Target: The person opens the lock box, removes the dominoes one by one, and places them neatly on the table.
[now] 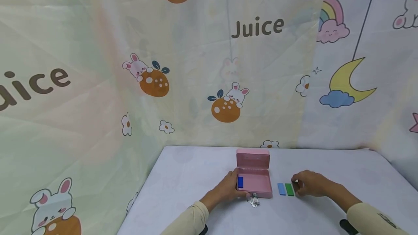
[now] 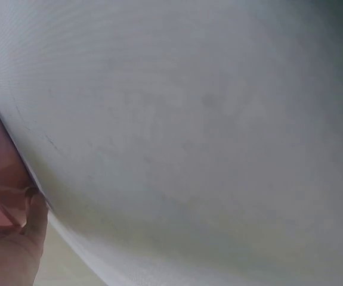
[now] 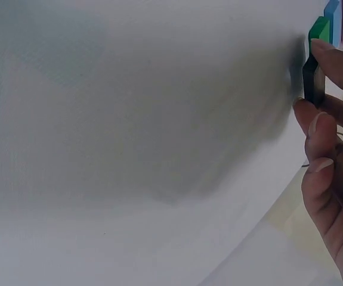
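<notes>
A pink metal box [image 1: 259,182] stands on the white table with its lid [image 1: 253,160] raised. My left hand [image 1: 226,188] grips the box's left side, thumb along the front edge; in the left wrist view the fingers touch its pink wall. Inside, a dark blue block [image 1: 240,182] lies against the left wall. Between thumb and fingers my right hand [image 1: 311,183] pinches a black block [image 3: 313,83]. Just left of it a green block [image 1: 289,189] and a light blue block [image 1: 281,189] lie side by side, to the right of the box.
A silver latch with small keys [image 1: 253,201] hangs at the box's front. The white table [image 1: 189,169] ends at a printed fabric wall [image 1: 192,119] at the back. White table surface lies around both hands.
</notes>
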A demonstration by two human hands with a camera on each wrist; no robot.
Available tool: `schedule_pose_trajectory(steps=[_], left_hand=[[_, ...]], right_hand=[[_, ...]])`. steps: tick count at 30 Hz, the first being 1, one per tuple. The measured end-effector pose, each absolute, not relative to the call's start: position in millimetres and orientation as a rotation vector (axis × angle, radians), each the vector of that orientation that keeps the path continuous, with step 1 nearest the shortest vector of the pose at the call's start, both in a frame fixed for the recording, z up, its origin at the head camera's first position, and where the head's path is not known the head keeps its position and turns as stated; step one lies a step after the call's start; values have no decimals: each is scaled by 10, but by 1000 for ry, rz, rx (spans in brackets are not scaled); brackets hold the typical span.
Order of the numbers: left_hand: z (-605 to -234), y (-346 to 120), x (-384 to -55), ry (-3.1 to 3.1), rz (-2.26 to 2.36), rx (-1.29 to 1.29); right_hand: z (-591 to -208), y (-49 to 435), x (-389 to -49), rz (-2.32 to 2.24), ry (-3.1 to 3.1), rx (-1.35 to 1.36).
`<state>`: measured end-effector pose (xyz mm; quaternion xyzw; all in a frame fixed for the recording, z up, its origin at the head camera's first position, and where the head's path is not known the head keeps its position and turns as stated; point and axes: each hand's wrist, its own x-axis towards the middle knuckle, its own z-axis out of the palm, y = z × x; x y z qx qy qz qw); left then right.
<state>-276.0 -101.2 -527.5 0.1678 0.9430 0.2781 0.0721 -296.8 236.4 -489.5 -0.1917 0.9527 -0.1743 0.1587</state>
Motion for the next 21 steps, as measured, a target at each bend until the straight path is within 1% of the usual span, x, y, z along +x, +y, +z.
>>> schedule_pose_trajectory(steps=[10,21], left_hand=[[-5301,-1016,-2777,2836,827,550],[-5321,-1010,-2789,2836,812,506]], right_hand=[[-4971,2392,-3001,-439,2721,-558],[-4959,2402,-2985,-450,2730,-563]])
